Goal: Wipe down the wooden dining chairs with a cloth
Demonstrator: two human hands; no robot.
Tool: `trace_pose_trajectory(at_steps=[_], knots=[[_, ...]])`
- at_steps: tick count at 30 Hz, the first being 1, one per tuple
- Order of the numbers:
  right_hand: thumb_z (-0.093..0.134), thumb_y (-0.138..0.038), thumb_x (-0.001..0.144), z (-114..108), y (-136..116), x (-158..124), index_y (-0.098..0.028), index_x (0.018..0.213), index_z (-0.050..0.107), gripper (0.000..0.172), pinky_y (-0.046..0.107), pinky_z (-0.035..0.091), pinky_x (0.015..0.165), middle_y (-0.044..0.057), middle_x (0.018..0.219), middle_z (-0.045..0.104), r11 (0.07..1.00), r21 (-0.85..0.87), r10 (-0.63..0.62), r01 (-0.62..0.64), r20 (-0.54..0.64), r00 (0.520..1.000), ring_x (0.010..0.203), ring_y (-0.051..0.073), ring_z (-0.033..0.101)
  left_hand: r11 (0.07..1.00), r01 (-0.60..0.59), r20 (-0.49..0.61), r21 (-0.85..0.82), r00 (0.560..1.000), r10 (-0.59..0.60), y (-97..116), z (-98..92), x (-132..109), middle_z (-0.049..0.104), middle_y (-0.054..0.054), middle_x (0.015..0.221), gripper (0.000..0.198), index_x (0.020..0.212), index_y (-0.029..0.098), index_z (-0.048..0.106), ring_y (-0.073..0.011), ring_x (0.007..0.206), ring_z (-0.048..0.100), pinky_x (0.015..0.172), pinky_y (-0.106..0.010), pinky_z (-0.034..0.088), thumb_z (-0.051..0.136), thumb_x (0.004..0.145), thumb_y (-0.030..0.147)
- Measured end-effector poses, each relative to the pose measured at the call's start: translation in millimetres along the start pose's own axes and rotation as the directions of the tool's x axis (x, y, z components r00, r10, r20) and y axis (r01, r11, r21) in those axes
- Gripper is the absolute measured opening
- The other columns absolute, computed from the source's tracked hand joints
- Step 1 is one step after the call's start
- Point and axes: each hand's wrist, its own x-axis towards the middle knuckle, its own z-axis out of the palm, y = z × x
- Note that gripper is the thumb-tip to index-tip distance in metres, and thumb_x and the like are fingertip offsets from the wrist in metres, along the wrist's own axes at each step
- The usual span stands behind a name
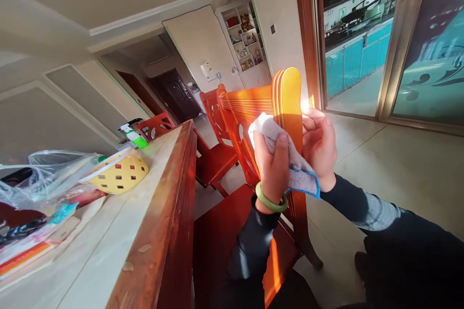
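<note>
Dining table (152, 231) w/ basket (119, 174) left, chair (286, 96) by hands (295, 152)

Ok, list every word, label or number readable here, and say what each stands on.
No text can be read.
Spray bottle on the table: label too blurred.
Books and packets at the table's near end: print too small.
Shelf jars: too distant.
The cloth and chair carry no text.

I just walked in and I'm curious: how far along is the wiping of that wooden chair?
No finished part can be told apart; the chair shines in sunlight, so wiped wood looks like the rest. In hand: the left hand presses a grey cloth against the chair's back post, while the right hand steadies that post. Seemingly left: the seat and the other red chairs beside the table.
</note>
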Motion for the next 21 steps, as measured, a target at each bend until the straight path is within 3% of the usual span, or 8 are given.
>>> trace_pose_trajectory(at_steps=[3,8,11,15,21], knots=[[0.059,-0.074,0.106,0.3,-0.4,-4.0,-0.027,0.114,0.072,0.05,0.033,0.065,0.09,0.004,0.115,0.078,0.998,-0.023,-0.059,0.059,-0.014,0.998,0.101,0.017,0.076,0.996,-0.078,0.037,0.051,0.996,0.076,-6.6,-3.7,-1.8,0.07,-0.012,0.152,0.054,0.15,0.028,0.061,-0.03,0.149,0.064,0.122,-0.043,0.057,0.065,0.108,0.063],[0.055,-0.075,0.107,-2.3,2.5,-1.0,-0.026,0.109,0.071,0.052,0.031,0.061,0.086,0.005,0.109,0.072,0.989,-0.106,-0.105,0.102,-0.03,0.994,0.095,0.016,0.069,0.964,-0.046,0.056,0.261,0.998,0.033,-12.7,-8.3,-13.1,0.081,-0.01,0.112,0.043,0.122,0.028,0.068,-0.031,0.114,0.078,0.102,-0.045,0.063,0.068,0.105,0.068],[0.054,-0.067,0.109,-2.3,1.5,-2.1,-0.026,0.107,0.07,0.044,0.032,0.058,0.086,0.004,0.106,0.069,0.974,-0.141,-0.182,0.175,-0.035,0.983,0.088,0.015,0.064,0.922,0.0,0.013,0.388,1.0,-0.006,-12.8,-8.9,-17.1,0.079,-0.012,0.1,0.042,0.108,0.027,0.068,-0.0357,0.116,0.079,0.102,-0.048,0.063,0.075,0.1,0.067],[0.052,-0.064,0.11,-1.9,1.1,-5.5,-0.027,0.108,0.069,0.041,0.033,0.055,0.086,0.005,0.109,0.069,0.959,-0.159,-0.241,0.233,-0.035,0.97,0.092,0.017,0.063,0.909,0.007,-0.003,0.417,1.0,-0.007,-23.9,-6.4,-29.8,0.08,-0.019,0.115,0.046,0.112,0.024,0.068,-0.0411,0.142,0.07,0.12,-0.055,0.057,0.066,0.103,0.07],[0.051,-0.058,0.11,1.9,3.6,-6.4,-0.028,0.112,0.071,0.036,0.036,0.054,0.093,0.006,0.117,0.069,0.943,-0.141,-0.311,0.301,-0.063,0.948,0.109,0.02,0.067,0.927,-0.07,-0.058,0.369,0.994,0.098,-45.0,-7.7,-65.3,0.073,-0.024,0.147,0.054,0.138,0.023,0.066,-0.0392,0.165,0.052,0.134,-0.064,0.046,0.057,0.109,0.068]])
